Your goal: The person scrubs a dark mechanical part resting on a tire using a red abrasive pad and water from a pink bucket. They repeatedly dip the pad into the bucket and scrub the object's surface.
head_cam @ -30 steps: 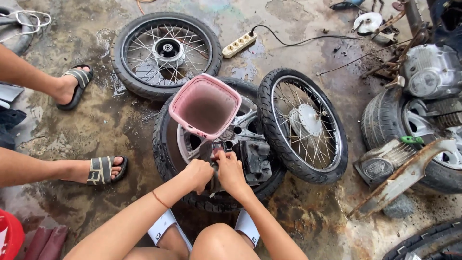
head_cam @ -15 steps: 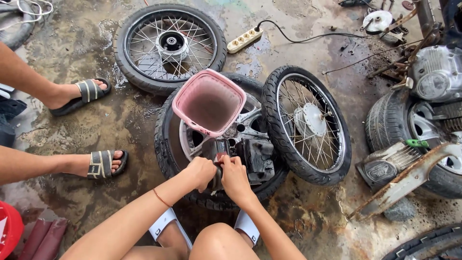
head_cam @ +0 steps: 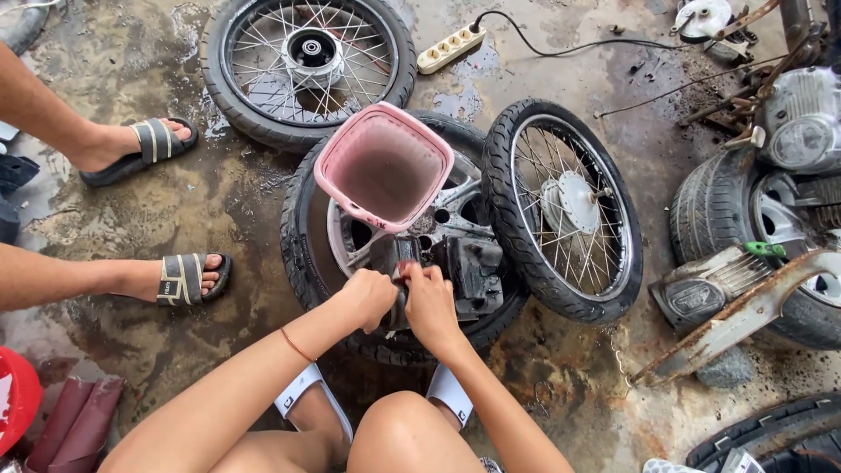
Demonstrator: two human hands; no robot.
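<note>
wet, stained concrete floor [head_cam: 219, 210], crowded on every side. my left hand [head_cam: 368, 298] and right hand [head_cam: 431, 302] are both closed on a dark greasy part [head_cam: 399, 263] resting on the middle tyre [head_cam: 302, 254], below a pink bucket [head_cam: 385, 166]. two spoked wheels [head_cam: 565, 210] lie beside it; another person's two sandalled feet [head_cam: 188, 278] sit left.

A pink bucket [head_cam: 385, 166] sits at centre frame over a black tyre [head_cam: 302, 254] with a silver rim. The spoked wheels [head_cam: 565, 210] are black with silver spokes. At left, the sandals [head_cam: 188, 278] are black with pale stripes. A cream power strip [head_cam: 449, 49] lies at the top, and what looks like a red tub [head_cam: 16, 398] shows at lower left.
</note>
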